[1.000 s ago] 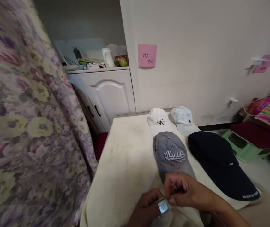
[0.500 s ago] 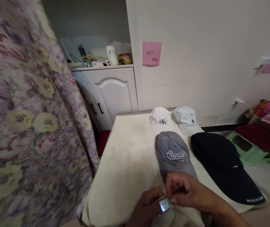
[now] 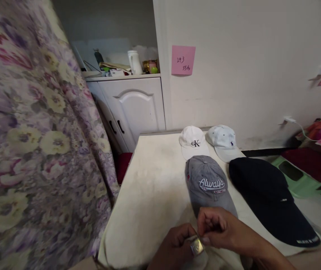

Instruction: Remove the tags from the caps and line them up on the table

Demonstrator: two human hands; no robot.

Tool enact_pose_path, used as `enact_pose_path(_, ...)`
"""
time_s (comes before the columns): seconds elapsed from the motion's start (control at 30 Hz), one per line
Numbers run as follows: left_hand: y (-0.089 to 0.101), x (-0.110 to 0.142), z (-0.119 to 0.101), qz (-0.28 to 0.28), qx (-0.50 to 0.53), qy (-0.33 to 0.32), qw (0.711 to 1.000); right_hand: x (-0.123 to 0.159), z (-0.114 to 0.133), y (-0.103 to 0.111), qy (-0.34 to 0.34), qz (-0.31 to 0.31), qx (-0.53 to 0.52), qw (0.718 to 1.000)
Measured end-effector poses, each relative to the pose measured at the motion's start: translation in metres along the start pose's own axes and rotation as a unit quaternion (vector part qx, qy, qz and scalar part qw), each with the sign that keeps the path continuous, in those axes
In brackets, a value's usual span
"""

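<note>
My left hand is closed at the bottom edge of the view, gripping a pale cloth piece with a shiny square metal buckle. Right beside the buckle, my right hand pinches with thumb and forefinger at the cloth's edge; what exactly lies in the pinch is hidden. Just beyond the hands rests a grey cap with white "Always" lettering, its brim partly behind my right hand. A dark navy cap lies to the right. Farther back are a white cap and a pale blue cap.
The caps lie on a cream-covered table. A floral curtain hangs on the left, with a white cabinet behind. At the right stands a green stool. A pink note sticks to the wall.
The buckle in my left hand has tilted slightly and now catches a yellowish shine. Both hands stay close together. The view has shifted a little; the caps lie as before.
</note>
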State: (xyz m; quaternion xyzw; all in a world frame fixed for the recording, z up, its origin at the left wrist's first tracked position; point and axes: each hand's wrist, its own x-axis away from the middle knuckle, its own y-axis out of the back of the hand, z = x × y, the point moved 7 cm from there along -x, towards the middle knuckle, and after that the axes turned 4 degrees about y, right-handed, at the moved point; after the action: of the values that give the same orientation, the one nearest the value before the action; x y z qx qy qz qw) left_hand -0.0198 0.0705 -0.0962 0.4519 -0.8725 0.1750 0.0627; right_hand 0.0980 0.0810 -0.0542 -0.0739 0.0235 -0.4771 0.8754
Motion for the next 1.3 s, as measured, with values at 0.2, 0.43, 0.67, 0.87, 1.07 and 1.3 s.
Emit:
enact_pose_path(0.2,0.001,0.0,0.003,0.019,0.015,0.002,1.0,-0.001,0.003,-0.001,-0.007,0.001,-0.002,1.0)
enact_pose_path(0.43,0.004,-0.004,0.011,0.018,0.03,0.011,0.999,-0.001,0.004,0.001,-0.003,0.005,-0.004,1.0)
enact_pose_path(0.67,0.0,-0.005,0.004,0.02,0.039,0.0,0.999,-0.002,0.01,-0.001,-0.009,0.014,0.028,0.999)
enact_pose_path(0.87,0.002,-0.005,0.009,0.006,0.053,0.008,0.999,0.005,0.024,0.001,0.023,0.022,0.096,0.995)
enact_pose_path(1.07,0.002,-0.005,0.011,0.017,0.051,0.002,0.999,0.004,0.018,0.005,0.005,0.001,0.1,0.995)
enact_pose_path(1.3,0.0,-0.004,0.008,0.025,0.046,-0.001,0.999,-0.002,0.013,-0.003,0.006,-0.004,0.083,0.996)
